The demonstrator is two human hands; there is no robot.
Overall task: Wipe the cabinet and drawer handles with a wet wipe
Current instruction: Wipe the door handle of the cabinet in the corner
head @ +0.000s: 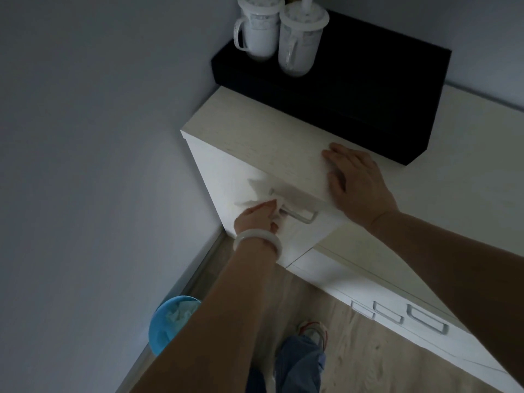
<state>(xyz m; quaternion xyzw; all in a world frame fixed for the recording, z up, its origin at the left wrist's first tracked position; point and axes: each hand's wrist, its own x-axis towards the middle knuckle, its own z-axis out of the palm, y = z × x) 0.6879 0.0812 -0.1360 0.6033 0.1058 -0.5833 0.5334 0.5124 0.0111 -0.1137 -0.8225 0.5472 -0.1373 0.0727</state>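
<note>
A tall white cabinet point(226, 163) stands in the corner, seen from above. Its metal bar handle point(300, 217) sits on the front just under the top edge. My left hand point(259, 219), with a pale bangle on the wrist, pinches a white wet wipe point(259, 194) against the left end of that handle. The wipe's loose part spreads up and left over the cabinet front. My right hand point(354, 182) lies flat on the cabinet's wood-grain top, fingers straight. Lower right, a low white unit carries further drawer handles point(426, 320).
A black box point(368, 89) with two lidded white mugs point(279, 32) sits at the back of the cabinet top. A blue bin point(167, 321) with crumpled wipes stands on the floor by the left wall. My feet are on the wooden floor point(368, 358).
</note>
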